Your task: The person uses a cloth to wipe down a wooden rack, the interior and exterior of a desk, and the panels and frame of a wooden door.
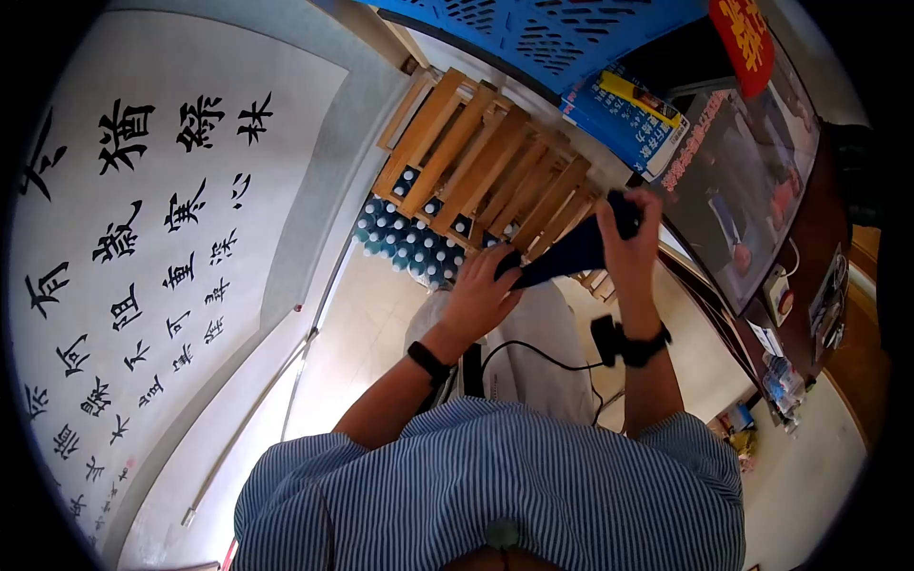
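Observation:
A dark navy cloth (571, 252) is stretched between my two hands, above my lap. Its lower left end is in my left hand (481, 293), whose fingers are bent round it. My right hand (630, 233) grips the upper right end, with the thumb and fingers curled about it. A black band is on my left wrist, and a black strap with a small box (628, 343) is on my right wrist. A black cable runs from near my lap to that box.
Wooden slatted stools (486, 157) and several capped bottles (409, 243) stand ahead. At right is a desk with a clear cover (752, 200), a blue booklet (619, 119) and a white socket block (781, 295). A blue crate (552, 38) is above; a calligraphy sheet (286, 86) hangs left.

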Tool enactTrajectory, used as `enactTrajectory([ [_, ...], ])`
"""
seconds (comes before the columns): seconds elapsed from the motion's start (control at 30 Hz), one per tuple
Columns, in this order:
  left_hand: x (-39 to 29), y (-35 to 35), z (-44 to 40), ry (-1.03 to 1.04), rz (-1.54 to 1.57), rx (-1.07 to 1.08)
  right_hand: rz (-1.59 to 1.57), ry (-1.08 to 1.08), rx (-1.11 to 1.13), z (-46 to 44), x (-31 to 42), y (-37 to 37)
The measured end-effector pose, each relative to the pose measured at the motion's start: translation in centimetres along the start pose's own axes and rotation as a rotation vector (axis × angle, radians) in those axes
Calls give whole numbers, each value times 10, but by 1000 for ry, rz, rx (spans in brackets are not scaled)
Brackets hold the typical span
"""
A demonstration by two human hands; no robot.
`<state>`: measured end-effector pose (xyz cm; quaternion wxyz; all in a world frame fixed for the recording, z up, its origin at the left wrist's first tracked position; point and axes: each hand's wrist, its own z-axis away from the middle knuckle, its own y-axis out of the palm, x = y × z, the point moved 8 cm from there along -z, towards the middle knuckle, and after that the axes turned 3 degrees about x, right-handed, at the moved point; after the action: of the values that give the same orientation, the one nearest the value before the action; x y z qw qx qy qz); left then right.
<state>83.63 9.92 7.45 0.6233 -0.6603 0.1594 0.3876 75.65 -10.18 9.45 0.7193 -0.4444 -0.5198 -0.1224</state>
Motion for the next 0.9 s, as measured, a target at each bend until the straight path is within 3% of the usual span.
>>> enactTrajectory([
  [0.03, 0, 8, -4, -31, 16, -19, 19, -71, -110, -5, -10, 0],
  [0.07, 1, 14, -7, -43, -13, -12, 151, -334, -13, -7, 2, 23],
  [0.13, 5, 27, -11, -65, -70, 5, 262, -378, 114, -5, -8, 65],
  [0.23, 21, 30, -6, -137, -14, -49, 257, -355, 16, 5, -15, 79],
  [0.37, 33, 24, 12, -230, 109, -65, 328, -437, 228, 42, -8, 88],
  [0.47, 37, 26, 13, -291, 231, -45, 377, -386, 713, 73, -26, 97],
  [0.57, 31, 24, 4, -287, 233, -97, 372, -705, 761, 90, -34, 104],
  [0.67, 30, 26, -2, -289, 194, -76, 313, -623, 654, 39, -26, 79],
  [0.83, 31, 26, -8, -277, 226, -103, 438, -377, 80, -7, -33, 44],
  [0.9, 32, 24, -8, -292, 230, -120, 401, -459, 53, -17, -18, 52],
])
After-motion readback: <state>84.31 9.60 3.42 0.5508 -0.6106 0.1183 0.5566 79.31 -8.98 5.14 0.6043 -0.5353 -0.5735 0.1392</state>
